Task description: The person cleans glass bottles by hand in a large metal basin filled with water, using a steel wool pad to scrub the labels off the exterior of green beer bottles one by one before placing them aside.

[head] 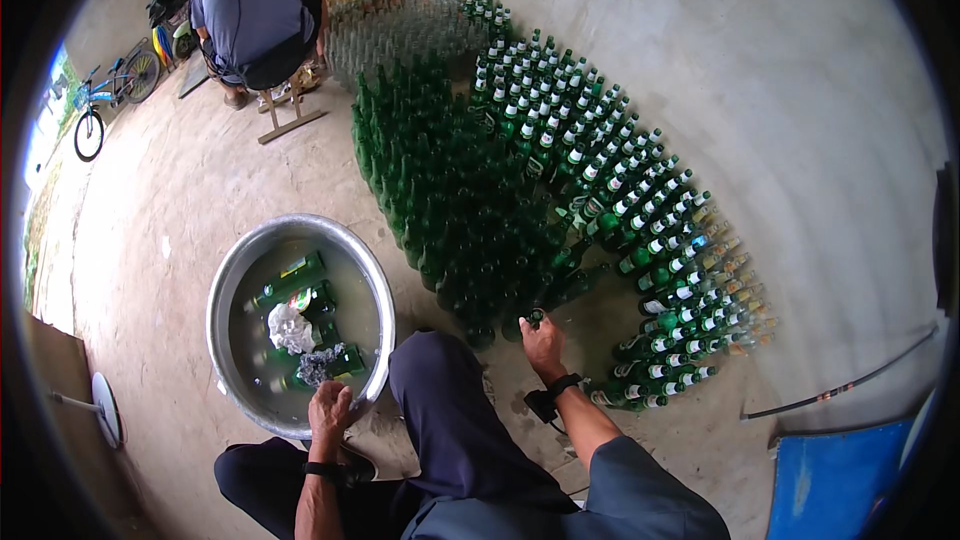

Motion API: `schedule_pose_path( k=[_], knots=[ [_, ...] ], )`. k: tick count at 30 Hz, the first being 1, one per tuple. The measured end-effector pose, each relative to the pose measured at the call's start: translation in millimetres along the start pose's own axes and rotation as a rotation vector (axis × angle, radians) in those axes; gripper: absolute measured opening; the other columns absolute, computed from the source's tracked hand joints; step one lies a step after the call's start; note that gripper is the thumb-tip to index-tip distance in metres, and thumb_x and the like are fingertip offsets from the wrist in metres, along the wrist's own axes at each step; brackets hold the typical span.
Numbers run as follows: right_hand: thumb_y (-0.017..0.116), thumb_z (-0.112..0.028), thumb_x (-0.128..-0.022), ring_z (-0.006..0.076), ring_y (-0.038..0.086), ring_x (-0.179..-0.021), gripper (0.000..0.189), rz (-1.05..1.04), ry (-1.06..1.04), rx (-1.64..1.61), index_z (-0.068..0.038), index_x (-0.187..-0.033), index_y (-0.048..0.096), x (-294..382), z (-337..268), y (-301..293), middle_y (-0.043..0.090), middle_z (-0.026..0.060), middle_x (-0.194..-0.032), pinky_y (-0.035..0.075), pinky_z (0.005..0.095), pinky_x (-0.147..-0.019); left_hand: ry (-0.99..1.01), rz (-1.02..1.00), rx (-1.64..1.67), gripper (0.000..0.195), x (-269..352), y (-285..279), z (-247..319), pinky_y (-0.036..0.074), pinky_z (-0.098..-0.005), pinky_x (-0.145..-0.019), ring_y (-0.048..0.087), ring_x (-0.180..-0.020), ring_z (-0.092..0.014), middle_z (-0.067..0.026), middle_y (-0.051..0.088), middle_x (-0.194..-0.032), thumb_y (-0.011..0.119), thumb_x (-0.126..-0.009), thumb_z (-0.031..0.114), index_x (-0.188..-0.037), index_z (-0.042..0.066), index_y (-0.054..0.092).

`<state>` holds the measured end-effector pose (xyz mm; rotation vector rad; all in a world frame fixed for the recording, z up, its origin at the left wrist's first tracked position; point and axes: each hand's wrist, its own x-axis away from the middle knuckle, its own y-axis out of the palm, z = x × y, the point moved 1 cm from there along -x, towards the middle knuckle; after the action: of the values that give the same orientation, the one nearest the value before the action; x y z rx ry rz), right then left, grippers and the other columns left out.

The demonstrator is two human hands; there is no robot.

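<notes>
On the right, my right hand (544, 345) grips the neck of a green glass bottle (534, 317) at the near edge of a dense group of green bottles without neck labels (465, 202). My left hand (328, 412), fingers curled, is at the near rim of a round metal basin (219, 322); whether it holds anything is hidden. Cloudy water fills the basin, with several green bottles (289, 279) lying in it. A white crumpled cloth or plastic wad (290, 328) rests on them. Just beyond my left hand is a dark mesh scouring pad (320, 364).
Green bottles with white neck labels (577, 154) curve along the wall to the right. Clear bottles (397, 34) stand at the back. A person (251, 11) sits on a wooden stool (289, 116), facing away. A blue bicycle (105, 94) stands far left; a blue panel (840, 476) lies lower right.
</notes>
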<state>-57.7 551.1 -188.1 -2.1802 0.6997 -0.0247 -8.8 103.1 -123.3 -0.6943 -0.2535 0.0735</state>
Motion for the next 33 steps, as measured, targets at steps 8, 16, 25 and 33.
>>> schedule_pose_path(
  k=[8,16,25,33],
  knots=[
    [0.075,-0.034,-0.084,0.0446,0.068,-0.09,0.043,-0.118,0.149,0.077,-0.002,-0.112,0.068,4,13,14,0.072,0.0228,-0.092,0.054,0.0501,-0.078,-0.06,-0.014,0.003,0.038,-5,9,-27,0.054,-0.0419,-0.079,0.07,-0.085,-0.033,-0.0182,0.072,-0.089,0.066,-0.087,0.038,-0.099,0.002,0.069],
    [0.074,-0.033,-0.083,0.0444,0.067,-0.098,0.053,-0.13,0.083,-0.028,0.003,-0.12,0.062,-3,27,13,0.07,0.0279,-0.103,0.054,0.0484,-0.086,-0.037,-0.012,-0.051,0.038,-5,8,-1,0.054,-0.0418,-0.078,0.071,-0.084,-0.032,-0.0174,0.072,-0.087,0.066,-0.087,0.038,-0.099,0.002,0.07],
    [0.067,-0.022,-0.088,0.0405,0.065,-0.111,0.05,-0.119,0.064,-0.115,0.007,-0.128,0.056,41,68,10,0.067,0.0287,-0.116,0.051,0.0442,-0.096,-0.037,0.081,0.056,0.032,-4,1,11,0.055,-0.0387,-0.077,0.072,-0.083,-0.029,-0.0163,0.073,-0.086,0.068,-0.088,0.032,-0.1,0.002,0.069],
    [0.062,-0.015,-0.083,0.0422,0.065,-0.084,0.016,-0.275,0.08,-0.021,-0.002,-0.091,0.067,107,125,5,0.067,0.0187,-0.083,0.053,0.0476,-0.078,0.001,0.356,-0.242,0.049,-34,-22,9,0.044,-0.047,-0.101,0.053,-0.118,-0.038,-0.018,0.059,-0.122,0.069,-0.083,0.027,-0.125,0.004,0.057]
  ],
)
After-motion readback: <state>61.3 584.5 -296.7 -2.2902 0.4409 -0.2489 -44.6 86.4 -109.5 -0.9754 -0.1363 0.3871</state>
